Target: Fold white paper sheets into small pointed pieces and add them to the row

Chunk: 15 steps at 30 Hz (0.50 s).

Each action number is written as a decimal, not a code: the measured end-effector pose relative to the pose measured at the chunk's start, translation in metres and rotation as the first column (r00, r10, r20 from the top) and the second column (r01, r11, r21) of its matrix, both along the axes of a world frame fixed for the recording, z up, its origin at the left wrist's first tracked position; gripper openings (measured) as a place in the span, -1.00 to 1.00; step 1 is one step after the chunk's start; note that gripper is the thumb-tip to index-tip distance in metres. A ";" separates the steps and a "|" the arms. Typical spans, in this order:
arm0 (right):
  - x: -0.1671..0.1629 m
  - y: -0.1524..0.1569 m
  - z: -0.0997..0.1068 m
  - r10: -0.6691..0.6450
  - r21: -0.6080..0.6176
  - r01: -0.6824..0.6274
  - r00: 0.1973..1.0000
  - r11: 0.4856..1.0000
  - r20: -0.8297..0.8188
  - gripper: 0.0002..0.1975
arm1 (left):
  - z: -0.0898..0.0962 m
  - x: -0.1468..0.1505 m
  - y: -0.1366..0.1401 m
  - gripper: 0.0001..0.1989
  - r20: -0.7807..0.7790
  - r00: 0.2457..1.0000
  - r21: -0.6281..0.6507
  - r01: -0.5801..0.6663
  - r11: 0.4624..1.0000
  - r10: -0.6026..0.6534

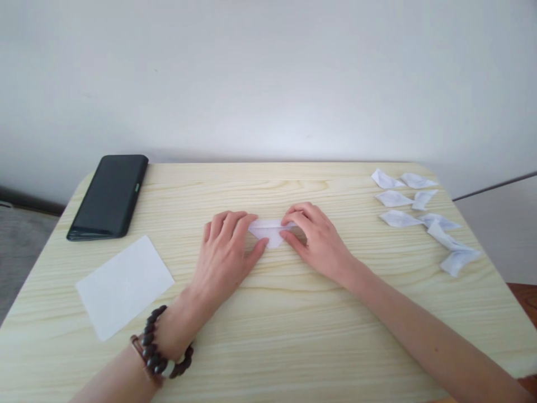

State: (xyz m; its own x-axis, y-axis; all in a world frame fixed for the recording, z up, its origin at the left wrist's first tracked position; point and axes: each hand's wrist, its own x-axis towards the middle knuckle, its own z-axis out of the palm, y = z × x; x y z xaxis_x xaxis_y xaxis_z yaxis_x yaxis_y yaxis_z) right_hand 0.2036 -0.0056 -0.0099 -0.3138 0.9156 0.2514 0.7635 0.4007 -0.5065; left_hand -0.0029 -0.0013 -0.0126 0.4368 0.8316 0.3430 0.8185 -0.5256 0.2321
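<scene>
A small folded sheet of white paper [272,234] lies on the table between my hands, with a crease running along its upper part and a narrow point toward me. My left hand [229,246] holds its left end, the thumb on the lower edge and the fingertips at the top. At the right end, my right hand [312,238] pinches the paper between thumb and curled fingers. Both ends of the paper are partly hidden by the fingers. Dark beads [156,350] circle my left wrist.
Several folded white paper pieces [396,217] lie in rows on the table's right side. A flat white paper sheet [125,286] rests at the left, below a black phone-like device [109,193]. The pale wood-grain table [268,336] meets a white wall [268,78] behind.
</scene>
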 end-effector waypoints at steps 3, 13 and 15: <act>-0.004 0.006 0.003 0.028 -0.045 -0.031 0.997 0.999 -0.065 -0.91 | -0.001 -0.001 0.002 -0.65 0.030 0.999 -0.040 -0.027 0.999 0.028; -0.008 0.005 -0.005 0.102 0.246 -0.085 0.993 0.966 -0.058 -0.94 | 0.002 -0.006 0.007 -0.68 0.272 0.962 -0.153 0.057 0.987 -0.013; -0.007 0.003 -0.004 0.123 0.338 -0.094 0.990 0.937 -0.068 -0.93 | 0.004 -0.008 0.007 -0.68 0.383 0.924 -0.218 0.098 0.971 -0.007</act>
State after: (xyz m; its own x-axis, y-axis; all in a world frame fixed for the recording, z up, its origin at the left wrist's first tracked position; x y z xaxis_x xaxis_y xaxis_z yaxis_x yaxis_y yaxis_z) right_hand 0.1962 -0.0026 -0.0138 -0.3699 0.7363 0.5666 0.6652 0.6356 -0.3918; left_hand -0.0105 0.0061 -0.0091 0.3582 0.8863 0.2934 0.6188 -0.4607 0.6363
